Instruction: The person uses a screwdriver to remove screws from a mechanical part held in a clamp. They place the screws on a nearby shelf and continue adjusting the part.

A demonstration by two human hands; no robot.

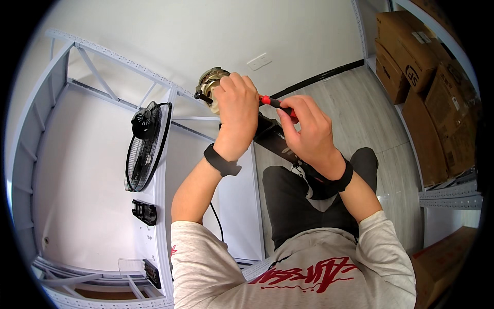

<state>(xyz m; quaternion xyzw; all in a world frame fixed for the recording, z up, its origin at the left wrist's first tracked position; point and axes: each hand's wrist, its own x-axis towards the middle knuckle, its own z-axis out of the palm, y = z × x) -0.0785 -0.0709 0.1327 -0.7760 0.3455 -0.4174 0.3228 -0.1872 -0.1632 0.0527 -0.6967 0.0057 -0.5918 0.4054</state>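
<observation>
My right hand (306, 131) is closed on a red-and-black screwdriver (272, 102), held slanting up toward the left. My left hand (236, 110) is curled at a round metal motor assembly (210, 81) with pale parts and a short black shaft; its fingers cover the screwdriver's front end, and what exactly they grip is hidden. Below both hands, a long black body (272, 139), apparently attached to the assembly, reaches down between my legs, partly behind my right hand.
A black fan cage (141, 154), a black plastic piece (144, 211) and a smaller black item (151, 273) lie on the white metal shelving (77, 180) at left. A white wall (206, 36) is ahead. Cardboard boxes (411, 62) fill a rack at right, above grey flooring (355, 108).
</observation>
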